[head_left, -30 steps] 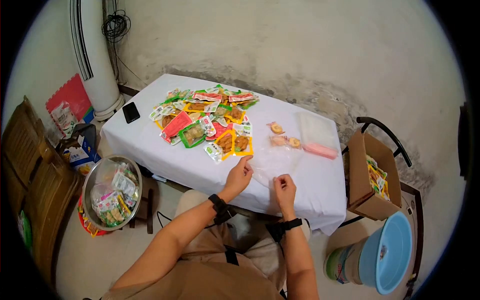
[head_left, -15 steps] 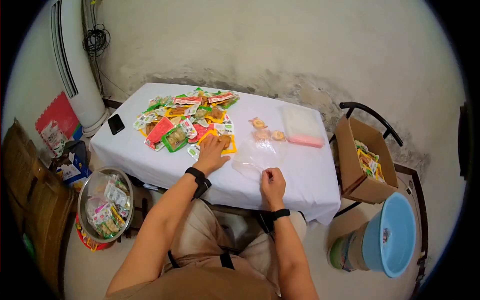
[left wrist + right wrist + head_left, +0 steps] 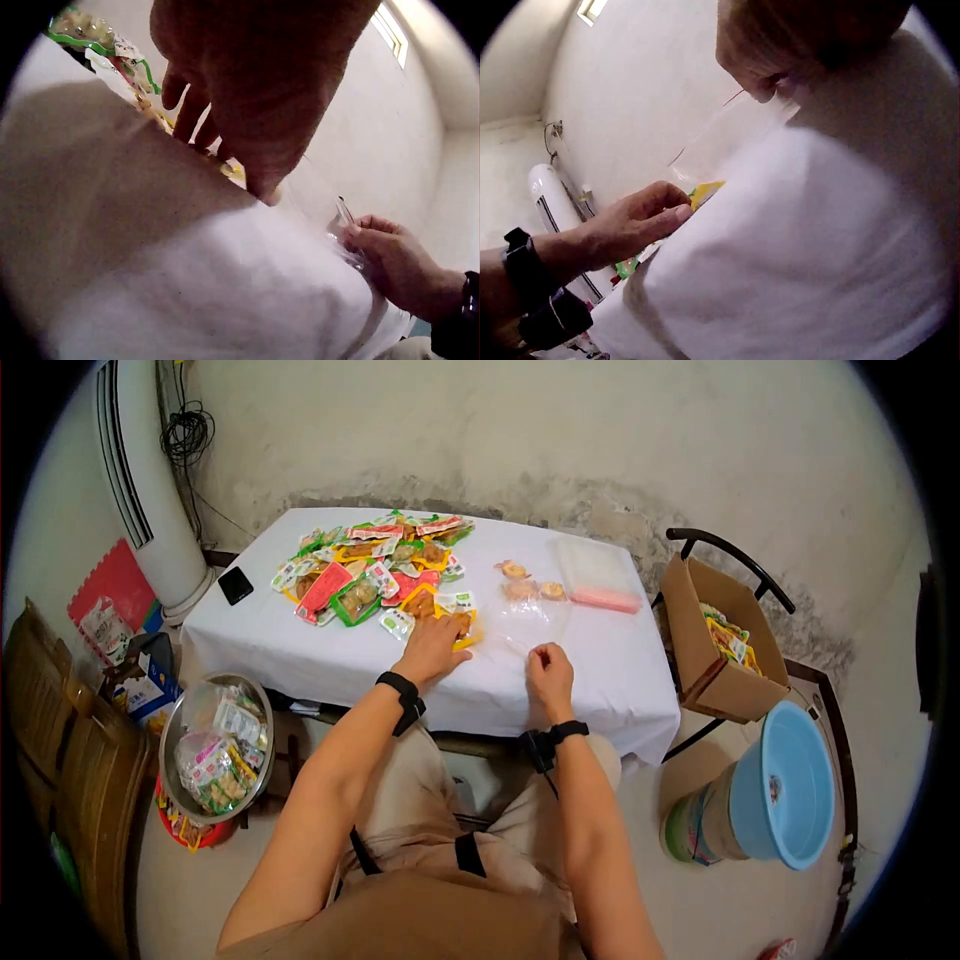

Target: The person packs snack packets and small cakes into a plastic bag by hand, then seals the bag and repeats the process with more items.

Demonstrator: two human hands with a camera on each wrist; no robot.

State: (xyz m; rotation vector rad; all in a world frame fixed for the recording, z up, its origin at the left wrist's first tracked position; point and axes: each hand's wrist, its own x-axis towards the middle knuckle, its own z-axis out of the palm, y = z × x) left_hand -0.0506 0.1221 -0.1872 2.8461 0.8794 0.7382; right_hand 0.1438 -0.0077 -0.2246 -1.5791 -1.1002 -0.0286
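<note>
My left hand point(image 3: 433, 651) lies with fingers spread on yellow-edged snack packets point(image 3: 420, 603) at the near right edge of the colourful pile point(image 3: 362, 548). In the left wrist view the fingers of the left hand point(image 3: 232, 90) point down at the packets. My right hand point(image 3: 550, 678) pinches the edge of a clear plastic bag point(image 3: 528, 622) that lies on the white cloth. The right wrist view shows the bag point(image 3: 720, 139) hanging from the pinching right hand point(image 3: 802, 45). Small wrapped pieces point(image 3: 552, 591) lie at the bag's far side.
A stack of clear bags point(image 3: 598, 568) lies at the table's right, a phone point(image 3: 236, 586) at its left. A cardboard box point(image 3: 722, 695) of packets and a blue basin point(image 3: 797, 785) stand on the right. On the left are a metal bowl point(image 3: 262, 765) of packets and a wooden chair point(image 3: 95, 780).
My left hand has moved from beside the bag onto the packets at the left and remains there. The right hand keeps its pinch on the bag. The head view has shifted.
</note>
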